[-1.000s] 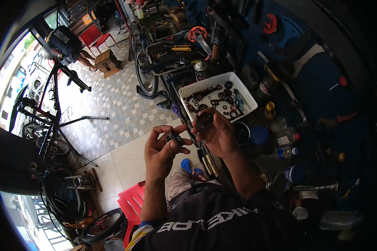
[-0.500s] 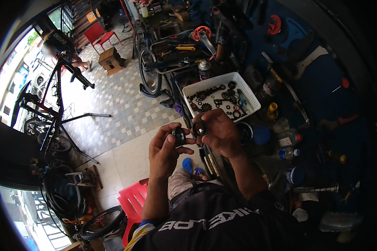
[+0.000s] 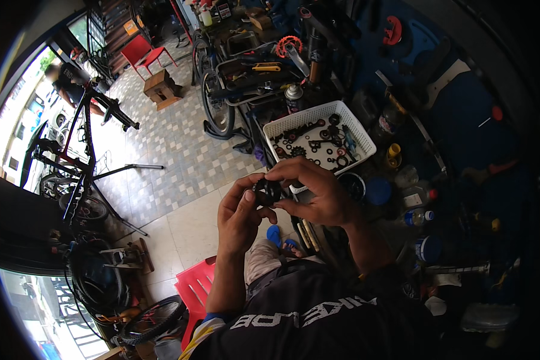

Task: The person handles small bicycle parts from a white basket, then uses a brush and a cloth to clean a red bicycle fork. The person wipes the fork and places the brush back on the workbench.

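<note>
On near side of white basket [image 3: 360, 133], dark round part [image 3: 266, 191] held in midair. Left hand [image 3: 238, 219]: thumb and fingers gripping left edge. Right hand [image 3: 323, 195]: thumb and fingertips pinching right edge. Can't tell if one piece or two. Loose small dark parts [image 3: 297, 152] lie in basket.

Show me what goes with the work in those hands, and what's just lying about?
With the work:
Dark round parts, held by left hand and right hand
White basket of small parts, probably

Seemingly just about:
Red chair in the background
Wooden stool
Spray can
</note>
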### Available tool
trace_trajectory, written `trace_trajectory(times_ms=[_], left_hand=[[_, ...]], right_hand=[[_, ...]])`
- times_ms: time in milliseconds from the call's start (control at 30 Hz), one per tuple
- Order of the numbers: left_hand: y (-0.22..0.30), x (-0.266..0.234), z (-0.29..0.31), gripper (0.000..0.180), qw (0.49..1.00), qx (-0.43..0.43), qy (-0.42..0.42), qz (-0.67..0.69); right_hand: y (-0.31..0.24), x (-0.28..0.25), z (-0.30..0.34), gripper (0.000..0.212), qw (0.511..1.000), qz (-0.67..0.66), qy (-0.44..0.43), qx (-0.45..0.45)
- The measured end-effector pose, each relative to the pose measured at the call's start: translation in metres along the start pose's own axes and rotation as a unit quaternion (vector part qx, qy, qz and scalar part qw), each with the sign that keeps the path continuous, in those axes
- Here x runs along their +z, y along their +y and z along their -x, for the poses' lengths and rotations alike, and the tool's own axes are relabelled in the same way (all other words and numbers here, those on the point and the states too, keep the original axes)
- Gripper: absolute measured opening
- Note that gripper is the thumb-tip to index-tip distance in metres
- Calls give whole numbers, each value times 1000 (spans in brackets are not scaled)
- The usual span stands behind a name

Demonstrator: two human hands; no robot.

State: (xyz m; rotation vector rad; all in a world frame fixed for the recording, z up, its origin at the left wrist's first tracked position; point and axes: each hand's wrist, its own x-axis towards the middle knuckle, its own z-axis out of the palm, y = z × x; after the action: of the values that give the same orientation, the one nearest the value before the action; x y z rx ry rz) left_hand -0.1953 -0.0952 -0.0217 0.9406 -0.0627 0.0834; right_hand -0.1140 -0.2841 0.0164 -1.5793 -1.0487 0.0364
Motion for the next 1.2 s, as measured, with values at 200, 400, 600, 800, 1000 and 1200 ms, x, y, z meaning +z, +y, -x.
trace_trajectory(times_ms=[200, 400, 600, 800, 1000, 1200], left_hand=[[2, 0, 1, 42, 999, 20, 5, -32], [5, 0, 1, 43, 999, 23, 1, -45], [6, -6, 2, 43, 999, 16, -9, -45], [4, -11, 3, 43, 998, 1, -14, -57], [7, -10, 2, 43, 998, -1, -19, -63], [9, -10, 2, 37, 999, -6, -24, -31]], right_hand=[[-3, -1, -4, 49, 996, 81, 2, -32], [-4, 1, -4, 49, 996, 85, -18, -12], [-3, 1, -8, 49, 993, 104, -33, -33], [-8, -2, -10, 47, 986, 146, -51, -62], [-11, 1, -9, 42, 982, 171, -50, -71], [-16, 4, -9, 40, 983, 158, -54, -71]])
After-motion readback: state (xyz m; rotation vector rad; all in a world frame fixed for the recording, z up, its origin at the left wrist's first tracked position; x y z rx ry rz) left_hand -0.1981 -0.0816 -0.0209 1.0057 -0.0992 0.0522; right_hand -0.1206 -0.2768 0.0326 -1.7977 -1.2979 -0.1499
